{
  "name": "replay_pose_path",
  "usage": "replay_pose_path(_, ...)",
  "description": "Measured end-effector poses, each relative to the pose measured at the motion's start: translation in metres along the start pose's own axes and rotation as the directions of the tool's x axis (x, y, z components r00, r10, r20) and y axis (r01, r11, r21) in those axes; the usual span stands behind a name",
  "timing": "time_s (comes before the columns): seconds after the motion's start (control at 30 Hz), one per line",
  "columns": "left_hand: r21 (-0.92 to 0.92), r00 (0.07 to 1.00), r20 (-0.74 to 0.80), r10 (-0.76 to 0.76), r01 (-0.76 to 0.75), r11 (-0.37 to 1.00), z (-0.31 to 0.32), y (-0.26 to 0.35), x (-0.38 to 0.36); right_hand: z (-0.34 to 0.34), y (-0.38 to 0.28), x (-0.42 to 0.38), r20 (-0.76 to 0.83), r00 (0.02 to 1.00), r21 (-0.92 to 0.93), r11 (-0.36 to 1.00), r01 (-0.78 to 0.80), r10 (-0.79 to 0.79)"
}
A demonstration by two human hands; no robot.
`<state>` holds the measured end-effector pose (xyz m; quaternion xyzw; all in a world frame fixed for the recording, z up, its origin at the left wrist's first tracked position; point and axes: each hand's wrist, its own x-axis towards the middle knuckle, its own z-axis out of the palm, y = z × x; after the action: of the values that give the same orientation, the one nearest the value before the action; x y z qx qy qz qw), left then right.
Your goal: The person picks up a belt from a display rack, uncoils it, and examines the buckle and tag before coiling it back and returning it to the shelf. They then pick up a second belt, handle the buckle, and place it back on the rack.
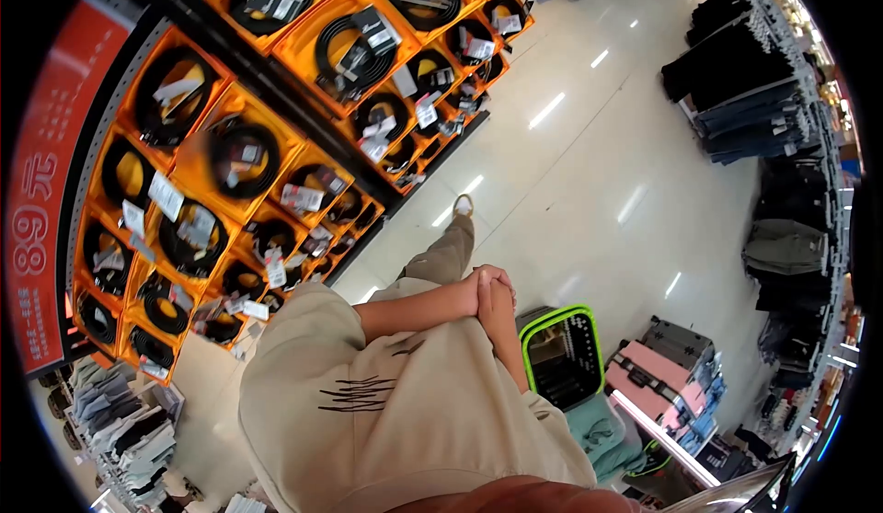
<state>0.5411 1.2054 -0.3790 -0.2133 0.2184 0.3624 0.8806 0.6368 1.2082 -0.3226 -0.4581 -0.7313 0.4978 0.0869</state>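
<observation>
My left hand and my right hand are clasped together in front of my body, one wrapped round the other. I see no object between them, though the inner fingers are hidden. Both bare forearms come out of a loose beige shirt with black scribble lines on its front. Nearest to the right forearm is a black shopping basket with a bright green rim, apart from the hands. One foot in a light shoe shows on the floor ahead.
An orange display rack of coiled black belts with tags stands on the left, beside a red price sign. Dark clothes and jeans hang along the right. Pink and grey suitcases stand lower right. Glossy pale floor lies ahead.
</observation>
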Motion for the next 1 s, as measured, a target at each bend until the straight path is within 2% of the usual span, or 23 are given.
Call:
replay_pose_path(0.17,0.014,0.989,0.139,0.053,-0.055,0.998,0.071,0.088,0.047,-0.080,-0.017,0.092,0.015,1.000,-0.148,0.989,0.015,-0.013)
replay_pose_path(0.23,0.030,0.974,0.163,0.160,-0.167,0.986,0.122,0.120,0.037,-0.113,-0.050,0.130,-0.029,0.997,-0.149,0.987,0.066,-0.071)
replay_pose_path(0.27,0.039,0.963,0.171,0.208,-0.218,0.975,0.138,0.136,0.037,-0.125,-0.053,0.152,0.006,0.995,-0.186,0.978,0.095,-0.095)
replay_pose_path(0.33,0.022,0.960,0.166,0.227,-0.234,0.972,0.148,0.171,0.051,-0.146,-0.057,0.192,0.080,0.988,-0.248,0.957,0.149,-0.133)
replay_pose_path(0.4,-0.008,0.955,0.153,0.253,-0.255,0.967,0.153,0.202,0.065,-0.158,-0.066,0.224,0.144,0.979,-0.211,0.962,0.171,-0.143)
replay_pose_path(0.43,0.066,0.957,0.106,0.272,-0.279,0.958,0.159,0.215,0.062,-0.160,-0.069,0.237,0.164,0.972,-0.183,0.963,0.200,-0.171)
replay_pose_path(0.47,0.185,0.920,0.023,0.390,-0.388,0.903,0.164,0.227,0.057,-0.163,-0.070,0.249,0.184,0.962,-0.154,0.961,0.229,-0.200)
replay_pose_path(0.53,0.434,0.779,-0.105,0.618,-0.523,0.734,0.171,0.246,0.051,-0.168,-0.072,0.268,0.142,0.937,-0.131,0.933,0.336,-0.318)
replay_pose_path(0.57,0.627,0.450,-0.098,0.887,-0.664,0.407,0.172,0.258,0.052,-0.172,-0.079,0.276,0.106,0.917,-0.118,0.911,0.396,-0.385)
replay_pose_path(0.6,0.784,0.056,-0.004,0.998,-0.619,0.038,0.172,0.272,0.052,-0.177,-0.083,0.285,0.069,0.891,-0.102,0.885,0.454,-0.449)
replay_pose_path(0.63,0.899,-0.187,0.104,0.977,-0.402,-0.173,0.172,0.297,0.044,-0.183,-0.079,0.295,0.160,0.915,0.012,0.928,0.373,-0.370)
replay_pose_path(0.67,0.938,-0.379,0.266,0.887,-0.111,-0.328,0.172,0.328,0.032,-0.186,-0.072,0.305,0.188,0.901,0.041,0.920,0.391,-0.391)
replay_pose_path(0.73,0.958,-0.414,0.274,0.868,0.193,-0.210,0.172,0.377,0.012,-0.195,-0.057,0.325,0.240,0.865,0.096,0.897,0.431,-0.441)
replay_pose_path(0.8,0.947,-0.307,0.066,0.949,0.320,0.037,0.192,0.415,-0.005,-0.213,-0.058,0.343,0.336,0.831,0.121,0.895,0.429,-0.443)
replay_pose_path(0.87,0.905,-0.326,0.185,0.927,0.423,-0.032,0.169,0.458,0.003,-0.230,-0.055,0.365,0.448,0.764,0.083,0.872,0.483,-0.465)
replay_pose_path(0.9,0.890,-0.320,0.186,0.929,0.456,-0.022,0.181,0.461,0.002,-0.241,-0.058,0.374,0.495,0.737,0.083,0.869,0.487,-0.461)
replay_pose_path(0.93,0.888,-0.388,0.262,0.883,0.455,-0.063,0.159,0.483,0.017,-0.252,-0.063,0.385,0.540,0.707,0.081,0.864,0.497,-0.457)
replay_pose_path(1.0,0.857,-0.457,0.335,0.824,0.511,-0.065,0.151,0.496,0.027,-0.272,-0.065,0.411,0.592,0.659,0.049,0.837,0.545,-0.464)
